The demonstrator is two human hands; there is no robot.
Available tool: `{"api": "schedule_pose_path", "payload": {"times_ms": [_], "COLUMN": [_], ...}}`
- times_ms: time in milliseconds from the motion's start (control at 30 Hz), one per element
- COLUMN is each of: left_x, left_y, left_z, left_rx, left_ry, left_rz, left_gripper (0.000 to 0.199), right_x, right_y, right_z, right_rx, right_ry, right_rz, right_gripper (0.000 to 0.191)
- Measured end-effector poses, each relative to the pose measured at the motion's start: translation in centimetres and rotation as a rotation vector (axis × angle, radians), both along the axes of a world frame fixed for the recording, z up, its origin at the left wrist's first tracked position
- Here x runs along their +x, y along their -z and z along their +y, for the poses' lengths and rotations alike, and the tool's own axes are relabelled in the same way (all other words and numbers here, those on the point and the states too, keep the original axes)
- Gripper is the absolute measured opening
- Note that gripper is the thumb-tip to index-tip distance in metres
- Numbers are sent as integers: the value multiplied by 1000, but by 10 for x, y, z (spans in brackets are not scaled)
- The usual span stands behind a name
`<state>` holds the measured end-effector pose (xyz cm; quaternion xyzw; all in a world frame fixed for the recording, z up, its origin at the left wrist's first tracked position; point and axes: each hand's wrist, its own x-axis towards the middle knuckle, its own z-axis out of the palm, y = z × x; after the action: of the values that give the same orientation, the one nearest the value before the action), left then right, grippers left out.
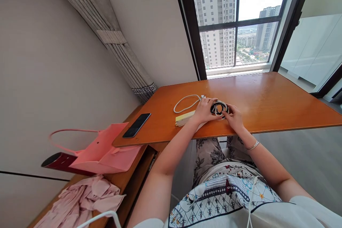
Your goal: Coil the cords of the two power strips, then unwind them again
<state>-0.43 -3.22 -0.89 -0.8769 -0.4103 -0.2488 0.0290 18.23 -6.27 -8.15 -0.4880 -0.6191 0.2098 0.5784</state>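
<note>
Between my two hands is a coiled cable point(219, 104) with black and white loops, close to the table's front edge. My left hand point(205, 110) is closed on the coil's left side, and its forearm passes over a white and yellow power strip point(184, 118). My right hand point(233, 117) pinches the coil's right side with thumb and fingers. A loose loop of white cord point(175, 107) lies on the table behind the strip, running to a plug point(203, 96) just beyond my left hand. Part of the strip is hidden by my left hand and arm.
On the brown wooden table point(267, 99), a dark phone point(136, 125) lies near the left edge. Lower at left, a pink bag point(107, 151), a dark red cylinder point(62, 162) and pink cloth point(88, 196) rest on a wooden cabinet. A window point(237, 25) stands behind the table.
</note>
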Motion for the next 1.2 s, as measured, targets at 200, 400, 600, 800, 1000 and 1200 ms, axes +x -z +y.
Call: {"api": "schedule_pose_path", "payload": {"times_ms": [200,400,600,800,1000,1200], "left_x": [4,5,-7,-16,-13,-12], "left_y": [2,3,3,12,11,-22], "left_z": [-4,-3,10,28,32,19], "left_rx": [28,-8,-207,-481,-525,-671], "left_ry": [-100,-180,-112,88,73,141], "left_rz": [19,-102,-395,-687,-1012,-1456], "left_gripper": [83,78,67,32,32,31], "right_x": [-1,-4,-1,0,-2,-2], "right_y": [-3,-3,1,0,1,2], "right_z": [-2,-6,-1,-1,0,7], "right_rx": [75,87,23,-20,-97,-334], "right_ry": [42,-33,-53,-38,-68,-173], "right_rz": [-30,19,99,143,176,498], "right_gripper": [39,45,45,47,44,54]}}
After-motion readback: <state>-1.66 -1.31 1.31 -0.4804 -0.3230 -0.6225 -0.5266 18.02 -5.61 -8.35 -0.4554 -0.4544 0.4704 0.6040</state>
